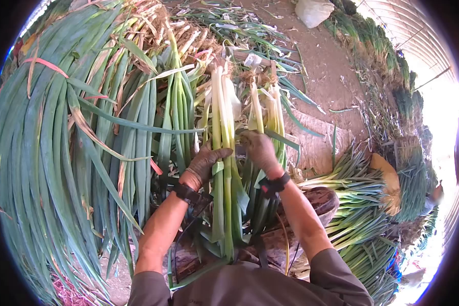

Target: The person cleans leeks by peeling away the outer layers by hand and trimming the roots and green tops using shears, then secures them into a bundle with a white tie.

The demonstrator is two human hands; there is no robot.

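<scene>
My left hand (pixel 207 161), in a dirty thin glove, is closed around a few long green onions (pixel 222 109). Their white root ends point away from me and the green leaves hang down toward my lap. Just right of them, my right hand (pixel 261 151), also gloved, has its fingers curled in at the stalks. What it pinches, if anything, is hidden by the hand. More green onions (pixel 274 109) with roots and loose skins stand just beyond my right hand.
A huge heap of green onions (pixel 46 137) tied with pink bands rises on my left. Cleaned green onions (pixel 357 196) lie stacked at my right. Leaf scraps (pixel 239 30) litter the ground ahead, near a white sack (pixel 313 11). More bundles (pixel 392 61) line the tunnel wall.
</scene>
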